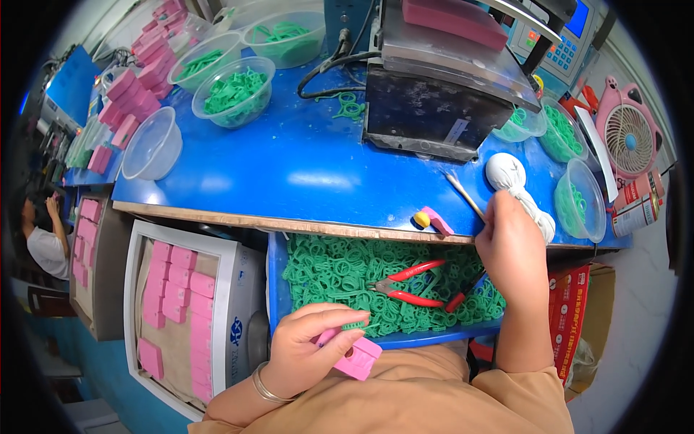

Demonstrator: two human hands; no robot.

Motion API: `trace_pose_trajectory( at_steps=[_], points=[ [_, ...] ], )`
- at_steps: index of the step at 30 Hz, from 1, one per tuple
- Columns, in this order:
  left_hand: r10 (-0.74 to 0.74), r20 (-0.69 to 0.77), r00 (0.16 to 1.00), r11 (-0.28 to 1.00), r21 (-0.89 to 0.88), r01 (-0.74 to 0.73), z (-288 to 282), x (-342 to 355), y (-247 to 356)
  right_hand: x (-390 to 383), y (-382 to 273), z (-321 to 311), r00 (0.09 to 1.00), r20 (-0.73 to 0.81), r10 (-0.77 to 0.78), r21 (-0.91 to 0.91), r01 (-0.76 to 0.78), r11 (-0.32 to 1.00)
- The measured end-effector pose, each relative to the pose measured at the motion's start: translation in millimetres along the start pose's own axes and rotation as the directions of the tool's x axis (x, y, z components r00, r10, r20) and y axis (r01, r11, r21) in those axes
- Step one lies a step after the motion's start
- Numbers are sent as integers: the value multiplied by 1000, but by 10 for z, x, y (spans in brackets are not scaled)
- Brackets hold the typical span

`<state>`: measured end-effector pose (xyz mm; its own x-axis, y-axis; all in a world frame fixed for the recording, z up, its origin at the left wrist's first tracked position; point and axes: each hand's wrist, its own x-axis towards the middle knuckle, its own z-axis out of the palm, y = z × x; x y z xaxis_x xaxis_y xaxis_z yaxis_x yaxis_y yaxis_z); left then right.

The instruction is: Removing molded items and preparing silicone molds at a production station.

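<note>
My left hand (303,347) is closed round a pink block (359,359) with a hollow in its top, low in front of my body. A small green ring piece (354,325) sits between its thumb and forefinger. My right hand (512,249) is raised over the table's front edge, its fingers curled together. A thin pale stick with a brush-like tip (464,194) runs up to those fingers; whether they grip it is hidden. Just behind the hand lies a tied white cloth bundle (506,172). Red-handled cutting pliers (408,282) lie on the green rings in a blue drawer (332,249).
A dark metal machine (441,108) stands at the back of the blue table. Bowls of green pieces (235,94) sit on both sides. A yellow ball (421,219) and a pink scrap lie at the edge. Left is a box of pink blocks (173,289); far right, a pink fan (627,134).
</note>
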<state>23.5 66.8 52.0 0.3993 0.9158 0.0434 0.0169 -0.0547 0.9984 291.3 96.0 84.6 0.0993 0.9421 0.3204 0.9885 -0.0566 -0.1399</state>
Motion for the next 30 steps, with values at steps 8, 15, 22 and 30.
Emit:
trace_pose_trajectory(
  at_steps=[8, 15, 22, 30],
  points=[
    [24, 5, 1000, 999, 39, -24, -14, 26, -26, -278, -22, -295, 974, 125, 189, 855, -203, 477],
    [14, 7, 1000, 1000, 12, -14, 15, 3, 13, -274, 24, -243, 983, -17, 184, 618, -134, 775],
    [-44, 33, 998, 999, -2, 44, 11, -22, 41, -297, -158, -141, 990, -142, -23, 773, 125, 622],
    [32, 72, 997, 994, 106, -40, 5, 36, 60, -524, -596, -74, 916, -184, -355, 920, 288, 266]
  ],
)
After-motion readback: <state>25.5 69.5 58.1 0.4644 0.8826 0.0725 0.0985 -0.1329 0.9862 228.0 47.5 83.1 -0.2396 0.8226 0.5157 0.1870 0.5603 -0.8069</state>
